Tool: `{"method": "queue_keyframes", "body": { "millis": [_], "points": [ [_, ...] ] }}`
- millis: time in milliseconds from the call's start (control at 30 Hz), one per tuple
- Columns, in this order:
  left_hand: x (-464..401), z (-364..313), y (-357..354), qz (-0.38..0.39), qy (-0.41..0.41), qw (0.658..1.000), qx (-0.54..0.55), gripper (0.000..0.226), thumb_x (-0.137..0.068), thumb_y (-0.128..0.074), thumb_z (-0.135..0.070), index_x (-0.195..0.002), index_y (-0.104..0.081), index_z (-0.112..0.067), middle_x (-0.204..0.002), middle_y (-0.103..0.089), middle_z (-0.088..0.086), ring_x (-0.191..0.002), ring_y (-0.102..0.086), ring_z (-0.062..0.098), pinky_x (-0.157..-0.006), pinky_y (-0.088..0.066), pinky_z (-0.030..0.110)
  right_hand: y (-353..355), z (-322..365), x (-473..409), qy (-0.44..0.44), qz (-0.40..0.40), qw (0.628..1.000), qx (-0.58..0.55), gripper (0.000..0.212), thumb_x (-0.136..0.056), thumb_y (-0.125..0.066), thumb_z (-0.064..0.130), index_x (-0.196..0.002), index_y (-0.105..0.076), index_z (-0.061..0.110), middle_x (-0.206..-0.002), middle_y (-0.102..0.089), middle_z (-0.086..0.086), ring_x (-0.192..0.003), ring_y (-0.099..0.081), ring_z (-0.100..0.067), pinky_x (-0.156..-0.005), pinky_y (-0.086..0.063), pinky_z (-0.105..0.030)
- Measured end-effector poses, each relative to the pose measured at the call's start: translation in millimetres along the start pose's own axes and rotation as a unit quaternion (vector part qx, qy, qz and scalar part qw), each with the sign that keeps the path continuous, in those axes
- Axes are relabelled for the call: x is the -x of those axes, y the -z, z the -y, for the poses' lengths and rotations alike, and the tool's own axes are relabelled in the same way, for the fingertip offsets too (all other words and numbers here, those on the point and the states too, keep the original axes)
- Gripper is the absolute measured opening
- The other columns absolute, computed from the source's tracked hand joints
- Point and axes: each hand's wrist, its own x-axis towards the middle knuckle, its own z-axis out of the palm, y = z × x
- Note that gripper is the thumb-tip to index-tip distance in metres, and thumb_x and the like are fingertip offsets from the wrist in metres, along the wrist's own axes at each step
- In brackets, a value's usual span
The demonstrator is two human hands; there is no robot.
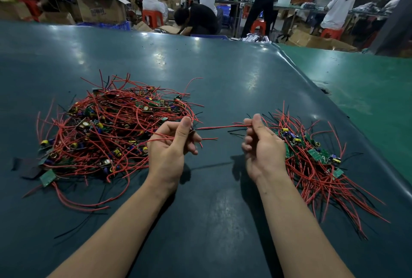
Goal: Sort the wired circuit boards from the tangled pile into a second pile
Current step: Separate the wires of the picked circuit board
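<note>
Right, both hands are up over the dark green table mat (214,72), between two heaps. Left hand (171,146) is curled, thumb pressed against the fingers, pinching red wires that trail back into the tangled pile (111,130) on its side. Right hand (262,148) is curled too, thumb and forefinger nipping the end of a red and black wire pair (219,126). That pair runs roughly level across the gap from one hand to the other, off the mat. A second loose red wire end sticks out past the left fingers, lower down.

Tangled pile: big, messy mound of red leads with a few black ones, small green boards and yellow-topped and purple capacitors buried in it. One green board (48,177) lies flat at its near left edge, half clear of the mass.

Second pile (312,161) sits just beyond and right of the right hand, near the mat's right edge. Smaller; boards are grouped toward the far end, and leads mostly fan toward the near right. The right hand overlaps its near-left edge in view; can't tell if it touches.

Can't tell which board the stretched pair belongs to; both ends are hidden by fingers.

Background: other people in white at benches, red stools (152,18), cardboard boxes (101,10).
</note>
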Motion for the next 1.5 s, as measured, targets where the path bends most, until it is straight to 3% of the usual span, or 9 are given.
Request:
{"method": "queue_keyframes", "body": {
  "millis": [200, 333, 467, 567, 767, 833, 967, 1300, 1500],
  "points": [
    [-5.8, -13.9, 3.8, -0.058, 0.073, 0.992, 0.085, 0.054, -0.082, -0.065, -0.056, -0.056, -0.055, -0.011, -0.039, -0.037, -0.002, -0.035, -0.027, 0.010, -0.041, -0.025, 0.018, 3.1, -2.5, -3.3, 0.059, -0.019, 0.993, 0.102, 0.029, -0.098, -0.060, 0.026, -0.072, -0.069, 0.015, -0.054, -0.054, 0.008, -0.039, -0.041, -0.005, -0.035, -0.028, -0.016],
    [3.7, -16.6, 0.3, 0.050, 0.147, 0.986, 0.059, 0.090, -0.040, -0.070, -0.087, -0.050, -0.034, -0.006, -0.034, -0.029, -0.002, -0.031, -0.023, 0.011, -0.043, -0.020, 0.017, -1.0, -6.4, 7.2, -0.064, 0.158, 0.967, 0.190, 0.035, -0.094, -0.060, 0.038, -0.079, -0.076, 0.011, -0.061, -0.056, 0.002, -0.042, -0.041, -0.006, -0.037, -0.026, -0.016],
    [14.1, -9.9, -7.4, 0.130, 0.116, 0.978, -0.118, 0.085, -0.039, -0.059, -0.095, -0.039, -0.049, -0.011, -0.038, -0.043, -0.006, -0.033, -0.032, 0.006, -0.039, -0.023, 0.017, -7.9, -13.9, 22.6, -0.125, 0.295, 0.915, 0.246, 0.059, -0.067, -0.071, 0.061, -0.083, -0.075, 0.004, -0.060, -0.054, -0.002, -0.046, -0.041, -0.012, -0.044, -0.025, -0.019],
    [16.6, -6.5, -7.9, 0.144, 0.089, 0.973, -0.157, 0.082, -0.047, -0.059, -0.093, -0.035, -0.043, -0.013, -0.038, -0.035, -0.007, -0.033, -0.028, 0.003, -0.037, -0.024, 0.013, -9.1, -16.9, 24.6, -0.091, 0.283, 0.927, 0.228, 0.075, -0.060, -0.077, 0.051, -0.097, -0.064, -0.013, -0.056, -0.046, -0.003, -0.047, -0.036, -0.016, -0.047, -0.026, -0.019],
    [15.9, -1.2, -5.3, 0.199, 0.088, 0.966, -0.140, 0.040, -0.089, -0.060, -0.043, -0.062, -0.066, -0.015, -0.052, -0.055, 0.002, -0.045, -0.046, 0.010, -0.044, -0.036, 0.017, -10.0, -14.1, 18.9, -0.095, 0.242, 0.958, 0.122, 0.021, -0.090, -0.064, 0.020, -0.080, -0.077, 0.007, -0.051, -0.048, -0.002, -0.041, -0.041, -0.011, -0.040, -0.038, -0.020],
    [15.9, -1.4, -4.0, 0.203, 0.091, 0.966, -0.132, 0.046, -0.092, -0.063, -0.037, -0.055, -0.053, -0.011, -0.046, -0.043, 0.005, -0.040, -0.034, 0.012, -0.041, -0.027, 0.021, -10.1, -11.6, 16.4, -0.071, 0.216, 0.967, 0.113, 0.022, -0.094, -0.060, 0.015, -0.080, -0.075, 0.006, -0.047, -0.037, 0.003, -0.039, -0.027, -0.008, -0.039, -0.026, -0.016],
    [18.4, -3.2, -3.3, 0.227, 0.111, 0.958, -0.138, 0.049, -0.079, -0.063, -0.043, -0.043, -0.044, -0.017, -0.040, -0.035, 0.002, -0.036, -0.026, 0.014, -0.041, -0.020, 0.019, -7.3, -3.5, 6.8, -0.033, 0.133, 0.989, 0.051, 0.020, -0.096, -0.055, 0.008, -0.082, -0.064, -0.004, -0.054, -0.057, 0.006, -0.036, -0.028, -0.003, -0.034, -0.022, -0.015],
    [20.9, -8.5, -3.7, 0.250, 0.119, 0.954, -0.115, 0.052, -0.083, -0.058, -0.023, -0.047, -0.034, 0.006, -0.047, -0.030, 0.006, -0.037, -0.023, 0.012, -0.040, -0.020, 0.019, -4.9, -7.9, 5.0, 0.086, -0.009, 0.993, 0.084, 0.027, -0.100, -0.055, 0.014, -0.078, -0.068, 0.006, -0.050, -0.051, 0.006, -0.033, -0.034, -0.007, -0.035, -0.026, -0.015],
    [10.5, -10.6, -5.8, 0.074, 0.100, 0.991, -0.049, 0.046, -0.079, -0.063, -0.043, -0.045, -0.046, -0.017, -0.041, -0.037, -0.001, -0.036, -0.028, 0.011, -0.044, -0.016, 0.024, -7.8, -5.7, 15.2, 0.000, 0.079, 0.976, 0.203, 0.041, -0.098, -0.044, 0.053, -0.098, -0.052, 0.012, -0.049, -0.057, 0.000, -0.032, -0.043, -0.013, -0.033, -0.033, -0.018]
  ]
}}
